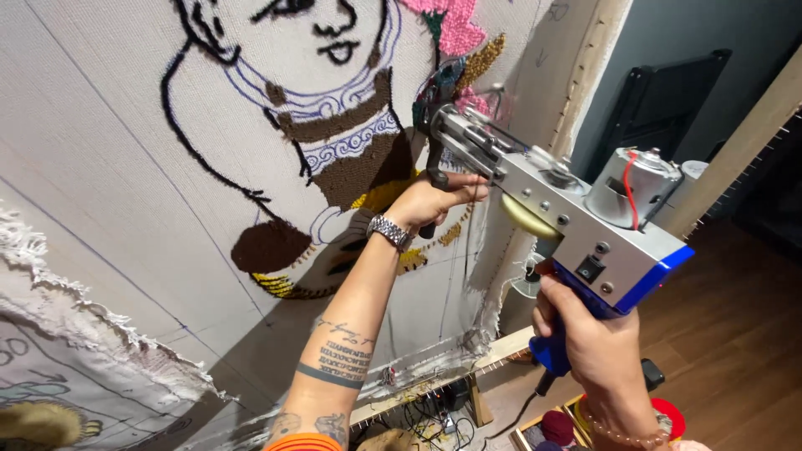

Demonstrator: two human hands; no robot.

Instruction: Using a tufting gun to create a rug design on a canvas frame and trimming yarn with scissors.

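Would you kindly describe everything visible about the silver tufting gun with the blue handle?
The silver metal tufting gun has a boxy body with screws, a black switch, a cylindrical motor with a red wire on top, and a blue plastic handle. It is held tilted, its nose against the stretched white tufting cloth. The right hand has its grip on the blue handle; the left hand holds the black front handle.

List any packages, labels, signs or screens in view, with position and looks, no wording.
None can be made out. The left hand and right hand hold a silver and blue tufting gun against a cream cloth bearing a yarn figure.
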